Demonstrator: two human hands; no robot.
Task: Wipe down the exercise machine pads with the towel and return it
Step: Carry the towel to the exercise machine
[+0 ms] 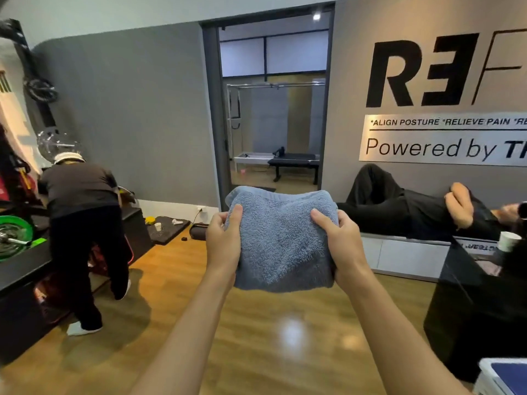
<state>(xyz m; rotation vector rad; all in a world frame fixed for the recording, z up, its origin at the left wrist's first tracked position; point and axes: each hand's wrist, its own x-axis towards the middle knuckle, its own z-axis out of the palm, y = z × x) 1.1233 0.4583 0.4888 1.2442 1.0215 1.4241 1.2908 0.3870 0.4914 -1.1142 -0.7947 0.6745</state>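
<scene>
A folded grey-blue towel (281, 238) is held up in front of me at chest height, above the wooden floor. My left hand (224, 243) grips its left edge, thumb on the front. My right hand (340, 242) grips its right edge the same way. Through the open doorway straight ahead, a black padded bench (295, 163) stands in the far room beside a white-framed machine (251, 158).
A person in dark clothes (82, 223) bends over at the left beside a rack with a green weight plate (14, 238). Another person (413, 206) lies on a white platform along the right wall. A black counter (470, 303) with a paper cup (509, 240) stands at the right.
</scene>
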